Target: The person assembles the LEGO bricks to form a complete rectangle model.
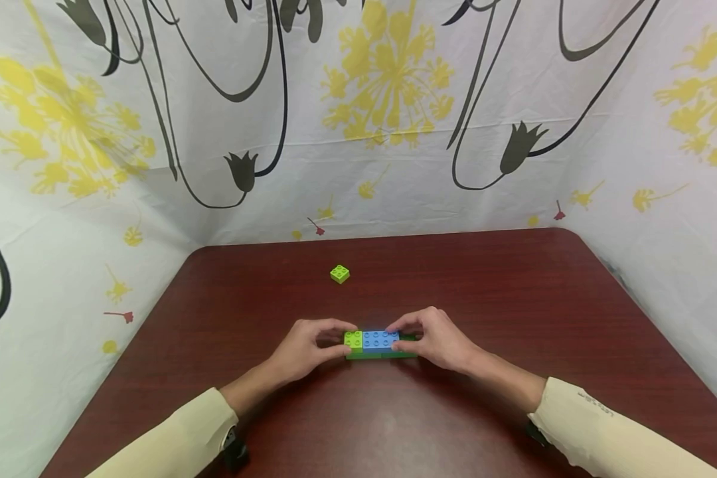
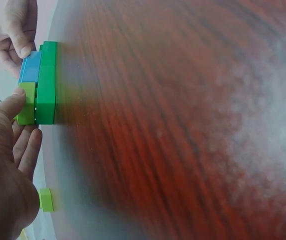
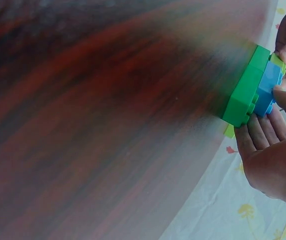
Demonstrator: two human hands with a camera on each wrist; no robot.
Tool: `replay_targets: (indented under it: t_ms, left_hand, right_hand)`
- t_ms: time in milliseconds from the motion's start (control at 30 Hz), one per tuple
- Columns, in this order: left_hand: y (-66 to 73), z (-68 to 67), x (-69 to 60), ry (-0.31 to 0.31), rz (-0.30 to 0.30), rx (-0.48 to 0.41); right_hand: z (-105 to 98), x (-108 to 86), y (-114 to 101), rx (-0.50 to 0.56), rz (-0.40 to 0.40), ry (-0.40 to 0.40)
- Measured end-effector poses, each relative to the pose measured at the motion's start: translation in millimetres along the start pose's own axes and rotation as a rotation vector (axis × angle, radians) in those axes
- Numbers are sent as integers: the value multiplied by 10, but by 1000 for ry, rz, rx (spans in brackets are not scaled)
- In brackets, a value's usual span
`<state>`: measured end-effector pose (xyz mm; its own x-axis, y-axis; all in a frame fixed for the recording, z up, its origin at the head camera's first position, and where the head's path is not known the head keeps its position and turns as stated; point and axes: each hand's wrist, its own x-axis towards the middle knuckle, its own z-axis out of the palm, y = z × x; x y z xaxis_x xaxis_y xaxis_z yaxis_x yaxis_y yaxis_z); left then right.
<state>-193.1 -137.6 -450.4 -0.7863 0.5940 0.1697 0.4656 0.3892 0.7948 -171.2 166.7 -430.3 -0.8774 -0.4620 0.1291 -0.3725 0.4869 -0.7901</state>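
Observation:
Two green toy building bricks [image 1: 364,356] lie end to end on the table as a bottom row. On top sit a lime brick [image 1: 353,340] and a blue brick [image 1: 378,340], side by side. My left hand [image 1: 307,346] pinches the lime brick between thumb and fingers at the row's left end. With thumb and fingers, my right hand [image 1: 441,342] grips the blue brick near its right end. In the left wrist view, a thin gap with studs shows between the lime brick [image 2: 26,105] and the green brick [image 2: 46,95]. Green studs stay uncovered at the right end.
Farther back on the dark red-brown table [image 1: 263,285] lies a loose lime brick [image 1: 339,273], slightly left of the row. A white patterned cloth [image 1: 394,192] hangs behind the table and along both sides.

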Motion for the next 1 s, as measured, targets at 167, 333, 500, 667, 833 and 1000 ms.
replay_targets:
  t_ms: [167,333,500,667,833,1000]
  left_hand:
    - [-1,-1,-1,-2,-6,-2]
    - [-6,1,-7,2,-7,15]
    - [-6,6,-5,0,8,31]
    - [6,3,4,-4,18,47]
    - [10,-3,13,-11,18,67]
    - [2,-10,17,-16,12,66]
  right_hand:
    - [3,-4,-3,8,-6,1]
    - [3,-4,-8,9,-7,-1]
    - [5,-1,-7,6,-7,-1]
    - [4,-4,-5,5,-2,1]
    - [5,-2,-1,1,2,2]
    - [8,2,-1,4,2,2]
